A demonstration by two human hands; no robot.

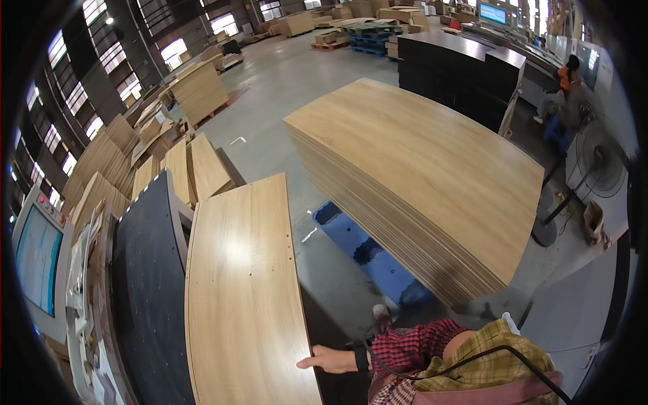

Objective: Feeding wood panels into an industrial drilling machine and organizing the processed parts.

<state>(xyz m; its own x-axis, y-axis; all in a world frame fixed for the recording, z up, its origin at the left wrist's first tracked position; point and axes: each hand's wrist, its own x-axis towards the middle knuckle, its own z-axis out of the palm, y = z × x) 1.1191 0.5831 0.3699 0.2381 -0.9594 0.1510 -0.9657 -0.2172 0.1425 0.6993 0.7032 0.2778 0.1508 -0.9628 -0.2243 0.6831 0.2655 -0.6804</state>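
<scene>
Largest near you, between two and three o'clock, is the stack of wood-grain boards (420,169); the single drilled panel (243,307) lies toward seven, alongside the dark machine bed (145,270) at eight. At six, the grip of your right hand (329,360) closes on the panel's edge, thumb on top; your left is out of view, so I cannot tell its grip. You seem to be steadying or shifting this panel; the next move likely calls for second-hand support, keeping it level.
</scene>
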